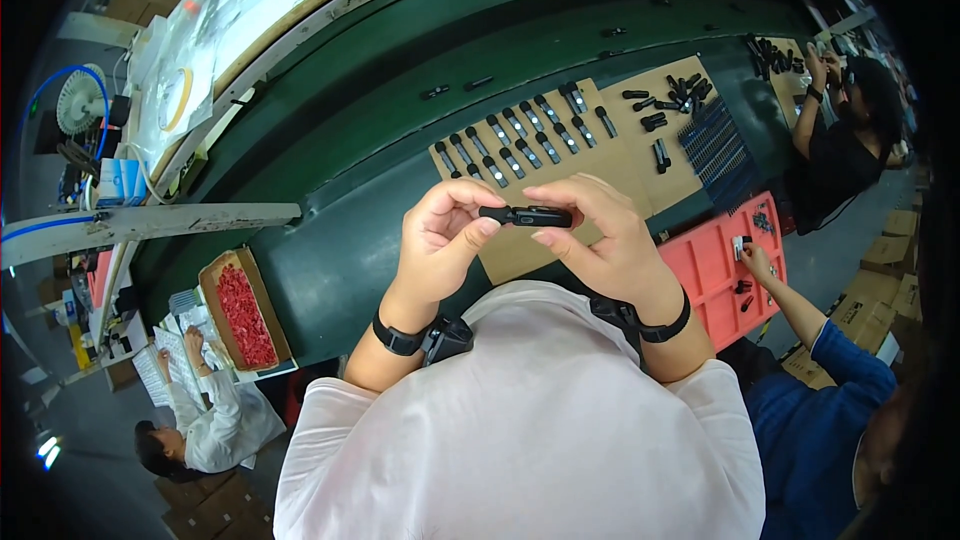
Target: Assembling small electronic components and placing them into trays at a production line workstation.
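One black device, frame centre: left hand and right hand fingers pinched its ends, apparently fitting or checking it, and the next move seemingly called for steady alignment.

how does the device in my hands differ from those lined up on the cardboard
The held device is between the left hand and right hand; the lined-up devices lie on the cardboard. The held device runs nearly sideways; the lined-up devices slant. The held device's visible side looks black; the lined-up devices show greyish bodies. Both have a dark tip.
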Demonstrator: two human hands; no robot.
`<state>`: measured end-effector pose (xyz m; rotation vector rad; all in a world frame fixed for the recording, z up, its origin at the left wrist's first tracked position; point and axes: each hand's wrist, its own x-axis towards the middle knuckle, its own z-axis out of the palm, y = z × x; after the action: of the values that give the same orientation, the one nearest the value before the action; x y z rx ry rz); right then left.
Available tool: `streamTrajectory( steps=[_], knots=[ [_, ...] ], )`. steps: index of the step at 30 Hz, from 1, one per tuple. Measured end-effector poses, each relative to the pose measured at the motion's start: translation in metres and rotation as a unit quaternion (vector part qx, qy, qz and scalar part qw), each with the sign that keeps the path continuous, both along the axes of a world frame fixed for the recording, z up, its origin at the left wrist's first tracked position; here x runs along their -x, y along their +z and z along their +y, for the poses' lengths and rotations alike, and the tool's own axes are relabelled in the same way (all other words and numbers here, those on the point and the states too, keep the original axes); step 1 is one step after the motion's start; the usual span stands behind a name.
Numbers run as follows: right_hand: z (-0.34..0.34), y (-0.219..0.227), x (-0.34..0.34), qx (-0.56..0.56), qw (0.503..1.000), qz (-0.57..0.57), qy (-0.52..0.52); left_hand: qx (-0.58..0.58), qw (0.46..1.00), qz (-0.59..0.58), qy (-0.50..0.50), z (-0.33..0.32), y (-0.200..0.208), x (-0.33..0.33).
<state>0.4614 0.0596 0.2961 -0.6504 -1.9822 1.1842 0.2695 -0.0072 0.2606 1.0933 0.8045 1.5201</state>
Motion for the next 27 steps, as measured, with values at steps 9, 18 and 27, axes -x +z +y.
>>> streamTrajectory(
  steps=[9,18,27],
  knots=[
    [0.002,-0.001,0.004,-0.098,0.994,-0.021,-0.033,0.001,1.0,0.015,0.01,0.003,0.005,0.008],
    [-0.013,-0.003,-0.017,-0.035,0.993,-0.048,-0.107,-0.115,0.834,0.431,0.324,0.075,0.072,0.114],
    [-0.02,-0.035,-0.053,0.02,0.979,-0.076,-0.186,-0.163,0.719,0.594,0.323,0.183,0.121,0.165]
  ],
)
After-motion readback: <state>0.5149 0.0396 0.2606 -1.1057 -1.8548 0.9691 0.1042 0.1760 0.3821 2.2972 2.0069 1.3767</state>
